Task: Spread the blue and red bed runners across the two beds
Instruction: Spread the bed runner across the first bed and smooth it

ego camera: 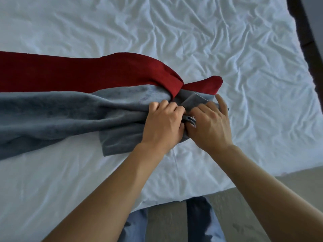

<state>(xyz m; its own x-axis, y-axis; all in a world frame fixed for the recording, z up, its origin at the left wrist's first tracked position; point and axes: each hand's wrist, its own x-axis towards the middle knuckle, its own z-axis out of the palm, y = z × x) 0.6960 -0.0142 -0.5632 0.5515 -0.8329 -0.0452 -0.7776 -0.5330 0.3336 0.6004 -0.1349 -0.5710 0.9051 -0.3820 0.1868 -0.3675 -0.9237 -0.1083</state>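
A red bed runner (73, 74) and a grey-blue bed runner (52, 116) lie side by side on the white bed (227, 49), running in from the left edge. Their right ends are bunched and twisted together near the middle, with a red flap (204, 85) sticking out to the right. My left hand (162, 121) grips the gathered blue cloth. My right hand (209, 124) holds the blue end beside it, index finger stretched out. A small grey clip or loop (191, 119) shows between my hands.
The white sheet is wrinkled across the far and right side. The bed's near edge runs along the bottom right, with grey floor (244, 206) below it and my legs in jeans (201, 220) standing there. A dark frame (309, 41) borders the right.
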